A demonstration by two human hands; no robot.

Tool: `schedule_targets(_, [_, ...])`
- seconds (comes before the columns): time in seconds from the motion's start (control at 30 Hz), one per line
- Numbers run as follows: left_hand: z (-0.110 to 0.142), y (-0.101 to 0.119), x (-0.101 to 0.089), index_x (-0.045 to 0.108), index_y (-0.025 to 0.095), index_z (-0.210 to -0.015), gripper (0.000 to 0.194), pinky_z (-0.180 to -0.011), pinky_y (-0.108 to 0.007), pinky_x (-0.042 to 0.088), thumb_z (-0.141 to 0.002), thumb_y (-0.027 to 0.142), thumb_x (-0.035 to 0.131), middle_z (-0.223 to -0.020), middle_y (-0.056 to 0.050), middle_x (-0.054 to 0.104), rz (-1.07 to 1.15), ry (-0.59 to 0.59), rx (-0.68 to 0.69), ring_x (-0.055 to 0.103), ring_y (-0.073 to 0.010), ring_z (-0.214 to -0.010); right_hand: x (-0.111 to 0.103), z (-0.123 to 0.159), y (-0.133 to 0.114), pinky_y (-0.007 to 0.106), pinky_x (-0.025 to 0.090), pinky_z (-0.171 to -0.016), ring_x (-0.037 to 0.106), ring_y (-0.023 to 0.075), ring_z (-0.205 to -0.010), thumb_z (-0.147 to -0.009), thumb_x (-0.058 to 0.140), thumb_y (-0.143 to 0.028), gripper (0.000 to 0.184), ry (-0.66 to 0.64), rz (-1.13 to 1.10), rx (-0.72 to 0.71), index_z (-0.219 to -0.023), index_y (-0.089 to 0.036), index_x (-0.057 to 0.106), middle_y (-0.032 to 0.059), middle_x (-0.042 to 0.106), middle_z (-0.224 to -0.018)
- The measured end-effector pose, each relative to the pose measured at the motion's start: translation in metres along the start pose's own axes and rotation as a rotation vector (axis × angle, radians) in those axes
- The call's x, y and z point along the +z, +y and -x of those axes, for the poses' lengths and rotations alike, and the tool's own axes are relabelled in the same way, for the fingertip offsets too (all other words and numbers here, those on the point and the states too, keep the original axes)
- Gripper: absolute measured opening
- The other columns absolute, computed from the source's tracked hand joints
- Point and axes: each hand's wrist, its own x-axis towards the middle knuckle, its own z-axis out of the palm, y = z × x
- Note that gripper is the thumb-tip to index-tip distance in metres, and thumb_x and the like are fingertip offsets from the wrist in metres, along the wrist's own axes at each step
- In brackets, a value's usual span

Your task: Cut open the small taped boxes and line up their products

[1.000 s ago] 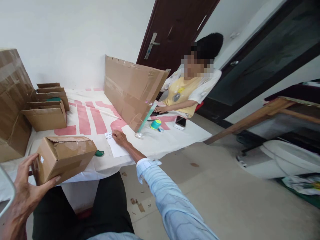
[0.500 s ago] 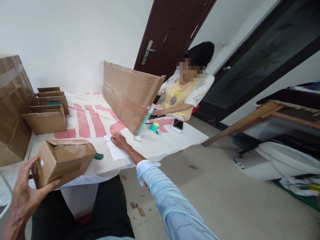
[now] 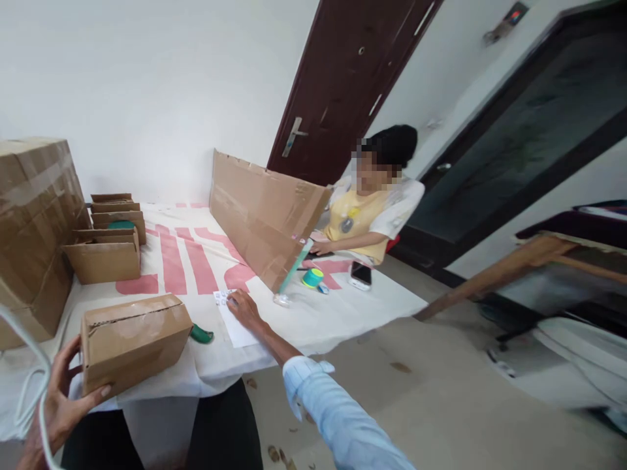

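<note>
At lower left the carton (image 3: 140, 343) is grasped by the left hand (image 3: 59, 408), while the white sheet (image 3: 238, 334) near centre is touched by the right hand (image 3: 245, 309), its grip unclear.

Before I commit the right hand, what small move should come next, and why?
Probably pinch at the edge of one small printed square with the right hand: its fingers are right beside the squares on the white sheet, while the left hand grips the closed carton.
</note>
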Motion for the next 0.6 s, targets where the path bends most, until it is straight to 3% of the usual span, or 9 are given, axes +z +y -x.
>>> schedule_targets(0.17, [-0.009, -0.014, 0.013, 0.057, 0.026, -0.152, 0.111, -0.111, -0.057, 0.060, -0.056, 0.064, 0.097, -0.152, -0.018, 0.064, 0.091, 0.059, -0.043, 0.058, -0.0482, -0.145, 0.005, 0.006, 0.000, 0.039, 0.057, -0.090, 0.069, 0.0268, -0.096, -0.092, 0.059, -0.024, 0.012, 0.055, -0.019, -0.032, -0.091, -0.025, 0.071, 0.0089, 0.072, -0.097])
schedule_targets(0.3, [-0.017, -0.025, 0.013, 0.062, 0.022, -0.146, 0.113, -0.110, -0.059, 0.060, -0.049, 0.066, 0.099, -0.139, -0.019, 0.073, 0.077, 0.045, -0.047, 0.066, -0.0487, -0.136, 0.011, 0.009, 0.010, 0.041, 0.059, -0.090, 0.072, 0.0280, -0.096, -0.092, 0.056, -0.030, 0.016, 0.091, -0.062, -0.070, -0.090, -0.026, 0.071, 0.0097, 0.074, -0.095])
schedule_targets(0.47, [-0.008, -0.036, 0.015, 0.057, 0.020, -0.154, 0.128, -0.120, -0.059, 0.053, -0.046, 0.077, 0.097, -0.150, -0.021, 0.067, 0.137, 0.032, -0.118, 0.061, -0.0498, -0.143, 0.021, 0.020, 0.027, 0.044, 0.062, -0.086, 0.075, 0.0286, -0.092, -0.093, 0.054, -0.041, 0.022, 0.136, -0.108, -0.108, -0.090, -0.029, 0.072, 0.0086, 0.076, -0.092])
schedule_targets(0.6, [0.002, -0.041, 0.016, 0.054, 0.023, -0.158, 0.135, -0.122, -0.057, 0.051, -0.042, 0.074, 0.100, -0.158, -0.019, 0.061, 0.209, -0.039, -0.154, 0.055, -0.0495, -0.148, 0.027, 0.028, 0.045, 0.050, 0.064, -0.079, 0.076, 0.0324, -0.087, -0.092, 0.056, -0.048, 0.022, 0.145, -0.146, -0.130, -0.089, -0.034, 0.073, 0.0086, 0.076, -0.090])
